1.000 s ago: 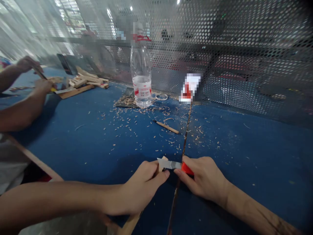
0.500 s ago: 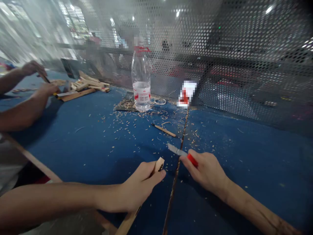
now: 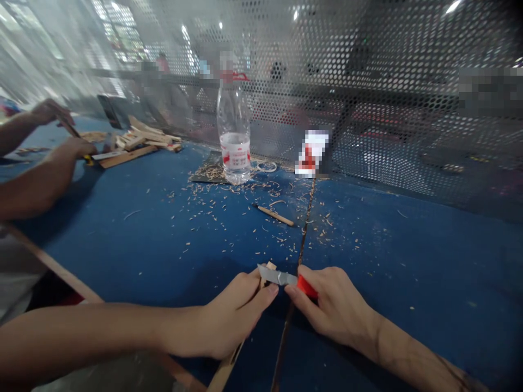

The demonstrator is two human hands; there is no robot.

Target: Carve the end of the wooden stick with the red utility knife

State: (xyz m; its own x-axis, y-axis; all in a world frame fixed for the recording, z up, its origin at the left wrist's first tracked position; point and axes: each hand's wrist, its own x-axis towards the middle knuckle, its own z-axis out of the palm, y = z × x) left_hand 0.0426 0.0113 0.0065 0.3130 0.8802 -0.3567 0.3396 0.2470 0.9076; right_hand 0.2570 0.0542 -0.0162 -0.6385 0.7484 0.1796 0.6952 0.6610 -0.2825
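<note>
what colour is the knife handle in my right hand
The knife handle is red, best seen in the head view.

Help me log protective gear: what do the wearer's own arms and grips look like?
The left forearm and right forearm are bare, with no sleeve in view. The left grip and right grip are ungloved; no ring or watch shows. Dark streaks mark the right forearm; shadow or ink, I can't tell.

Our left hand (image 3: pixel 231 316) hides part of the wooden stick (image 3: pixel 224 369), lower centre. Upper centre, we find the bottle (image 3: pixel 234 128) pixelated at its top.
</note>
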